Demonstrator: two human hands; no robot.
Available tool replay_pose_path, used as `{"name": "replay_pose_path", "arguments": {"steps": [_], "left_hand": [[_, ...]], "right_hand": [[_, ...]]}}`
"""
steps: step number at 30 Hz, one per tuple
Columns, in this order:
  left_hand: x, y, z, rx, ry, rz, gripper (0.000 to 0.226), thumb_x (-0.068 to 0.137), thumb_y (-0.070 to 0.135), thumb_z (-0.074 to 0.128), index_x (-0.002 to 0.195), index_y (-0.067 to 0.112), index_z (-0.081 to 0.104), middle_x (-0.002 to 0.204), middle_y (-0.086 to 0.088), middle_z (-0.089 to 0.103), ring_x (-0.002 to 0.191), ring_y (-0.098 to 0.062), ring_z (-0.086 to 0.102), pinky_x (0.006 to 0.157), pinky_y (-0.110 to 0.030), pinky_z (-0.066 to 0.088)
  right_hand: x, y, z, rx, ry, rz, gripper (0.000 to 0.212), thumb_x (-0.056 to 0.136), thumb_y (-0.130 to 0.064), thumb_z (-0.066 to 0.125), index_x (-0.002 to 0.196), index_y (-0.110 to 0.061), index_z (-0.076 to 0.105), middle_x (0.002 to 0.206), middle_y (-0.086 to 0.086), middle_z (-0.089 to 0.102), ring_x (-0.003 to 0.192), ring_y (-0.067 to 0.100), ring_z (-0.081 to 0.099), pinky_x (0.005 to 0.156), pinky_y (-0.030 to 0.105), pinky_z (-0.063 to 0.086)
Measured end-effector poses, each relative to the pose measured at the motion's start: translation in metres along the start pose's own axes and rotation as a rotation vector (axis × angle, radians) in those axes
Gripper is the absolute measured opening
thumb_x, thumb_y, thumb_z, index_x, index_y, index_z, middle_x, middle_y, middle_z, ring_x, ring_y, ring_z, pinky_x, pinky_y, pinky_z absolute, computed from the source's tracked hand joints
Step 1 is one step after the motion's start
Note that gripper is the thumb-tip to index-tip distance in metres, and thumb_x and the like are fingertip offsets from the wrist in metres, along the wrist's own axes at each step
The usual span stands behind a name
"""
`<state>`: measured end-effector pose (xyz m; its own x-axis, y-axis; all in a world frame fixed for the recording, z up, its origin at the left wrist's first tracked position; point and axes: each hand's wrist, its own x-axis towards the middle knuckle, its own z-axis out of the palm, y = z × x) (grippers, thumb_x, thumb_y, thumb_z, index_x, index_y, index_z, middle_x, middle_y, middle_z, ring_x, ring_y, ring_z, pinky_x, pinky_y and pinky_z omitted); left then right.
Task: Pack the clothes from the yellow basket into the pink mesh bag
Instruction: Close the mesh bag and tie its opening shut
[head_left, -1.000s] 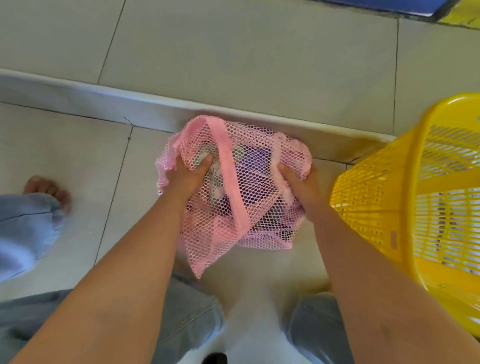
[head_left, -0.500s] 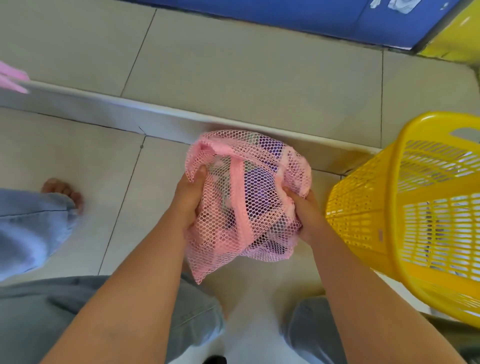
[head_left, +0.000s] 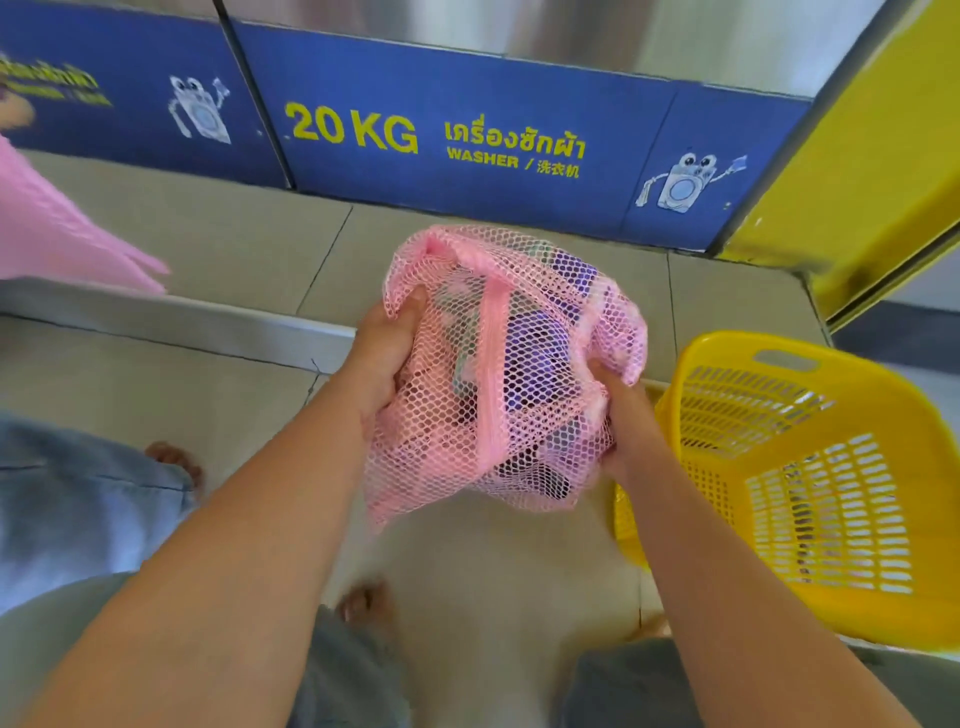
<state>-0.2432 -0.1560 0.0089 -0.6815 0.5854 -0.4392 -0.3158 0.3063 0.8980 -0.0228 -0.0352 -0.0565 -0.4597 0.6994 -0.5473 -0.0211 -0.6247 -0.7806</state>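
The pink mesh bag (head_left: 498, 410) hangs in the air in front of me, bulging with clothes; purple and grey fabric (head_left: 540, 343) shows through the netting. My left hand (head_left: 387, 353) grips the bag's left side near its top. My right hand (head_left: 626, 426) clutches its right side, lower down. The yellow basket (head_left: 810, 483) stands on the floor at the right, tilted toward me; no clothes are visible in it.
A blue washer panel (head_left: 467, 140) marked "20 KG" runs along the back on a raised tiled step (head_left: 156, 317). A yellow panel (head_left: 872, 171) stands at the right. Another person's leg in jeans and bare foot (head_left: 171, 460) are at the left, with pink fabric (head_left: 57, 239) above.
I have raised the bag higher off the floor with both hands still gripping it. The view has tilted up, so the washer panel now shows.
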Motion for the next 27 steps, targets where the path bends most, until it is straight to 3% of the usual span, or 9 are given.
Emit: {"name": "replay_pose_path", "arguments": {"steps": [4, 8, 10, 13, 15, 17, 20, 23, 27], "left_hand": [[0.026, 0.045, 0.013, -0.068, 0.059, 0.075, 0.025, 0.101, 0.041, 0.054, 0.119, 0.024, 0.059, 0.096, 0.003, 0.070, 0.077, -0.012, 0.067, 0.055, -0.020, 0.052], [0.079, 0.083, 0.031, -0.114, 0.050, 0.118, 0.041, 0.099, 0.047, 0.055, 0.131, 0.022, 0.058, 0.114, -0.003, 0.072, 0.098, -0.023, 0.071, 0.083, -0.037, 0.058], [0.111, 0.096, 0.044, -0.118, 0.037, 0.158, 0.039, 0.099, 0.046, 0.055, 0.131, 0.025, 0.059, 0.116, -0.003, 0.072, 0.102, -0.023, 0.070, 0.089, -0.040, 0.057], [0.163, 0.104, 0.065, -0.088, 0.023, 0.167, 0.038, 0.099, 0.046, 0.055, 0.130, 0.023, 0.060, 0.115, -0.001, 0.072, 0.100, -0.021, 0.070, 0.087, -0.037, 0.056], [0.194, 0.099, 0.075, -0.029, 0.013, 0.148, 0.031, 0.101, 0.041, 0.054, 0.125, 0.022, 0.060, 0.109, 0.001, 0.071, 0.093, -0.017, 0.068, 0.081, -0.032, 0.055], [0.221, 0.085, 0.083, 0.074, -0.041, 0.108, 0.027, 0.104, 0.031, 0.051, 0.128, 0.021, 0.058, 0.115, -0.005, 0.069, 0.093, -0.021, 0.066, 0.086, -0.034, 0.053], [0.243, 0.066, 0.089, 0.228, -0.092, 0.088, 0.023, 0.103, 0.028, 0.052, 0.126, 0.024, 0.053, 0.118, -0.005, 0.065, 0.099, -0.023, 0.062, 0.095, -0.035, 0.049], [0.255, 0.056, 0.087, 0.367, 0.063, 0.071, 0.071, 0.074, 0.059, 0.059, 0.136, 0.026, 0.049, 0.132, -0.009, 0.060, 0.118, -0.031, 0.060, 0.107, -0.044, 0.046], [0.229, 0.063, 0.091, 0.538, 0.374, 0.191, 0.063, 0.087, 0.037, 0.061, 0.140, 0.015, 0.037, 0.144, -0.016, 0.044, 0.128, -0.041, 0.048, 0.104, -0.049, 0.042]], "right_hand": [[0.026, -0.056, 0.025, 0.005, 0.068, -0.094, 0.068, 0.069, -0.047, 0.081, 0.130, -0.042, 0.052, 0.123, 0.003, 0.068, 0.105, 0.034, 0.067, 0.085, 0.066, 0.050], [0.071, -0.110, 0.045, 0.003, 0.078, -0.215, 0.053, 0.083, -0.037, 0.072, 0.131, -0.036, 0.052, 0.119, 0.003, 0.069, 0.102, 0.030, 0.069, 0.085, 0.057, 0.054], [0.099, -0.132, 0.050, 0.017, 0.099, -0.268, 0.047, 0.087, -0.031, 0.069, 0.130, -0.034, 0.051, 0.121, 0.003, 0.067, 0.104, 0.029, 0.067, 0.087, 0.055, 0.054], [0.146, -0.150, 0.048, 0.025, 0.135, -0.285, 0.040, 0.087, -0.031, 0.069, 0.121, -0.039, 0.052, 0.123, 0.003, 0.065, 0.106, 0.031, 0.065, 0.090, 0.058, 0.052], [0.178, -0.147, 0.040, -0.018, 0.187, -0.262, 0.043, 0.087, -0.034, 0.069, 0.126, -0.037, 0.050, 0.123, 0.003, 0.064, 0.105, 0.031, 0.065, 0.091, 0.059, 0.051], [0.204, -0.138, 0.031, -0.087, 0.246, -0.234, 0.047, 0.086, -0.041, 0.068, 0.128, -0.034, 0.049, 0.122, 0.004, 0.064, 0.104, 0.031, 0.065, 0.092, 0.059, 0.051], [0.225, -0.130, 0.021, -0.253, 0.295, -0.244, 0.070, 0.075, -0.060, 0.067, 0.134, -0.028, 0.046, 0.126, 0.004, 0.062, 0.107, 0.029, 0.064, 0.097, 0.055, 0.049], [0.225, -0.133, 0.017, -0.486, 0.403, -0.300, 0.090, 0.075, -0.067, 0.061, 0.146, -0.020, 0.032, 0.143, 0.008, 0.048, 0.127, 0.033, 0.050, 0.107, 0.052, 0.040], [0.190, -0.137, 0.027, -1.006, 0.670, -0.579, 0.077, 0.088, -0.061, 0.049, 0.150, -0.021, 0.023, 0.155, 0.007, 0.031, 0.142, 0.031, 0.030, 0.113, 0.054, 0.025]]}}
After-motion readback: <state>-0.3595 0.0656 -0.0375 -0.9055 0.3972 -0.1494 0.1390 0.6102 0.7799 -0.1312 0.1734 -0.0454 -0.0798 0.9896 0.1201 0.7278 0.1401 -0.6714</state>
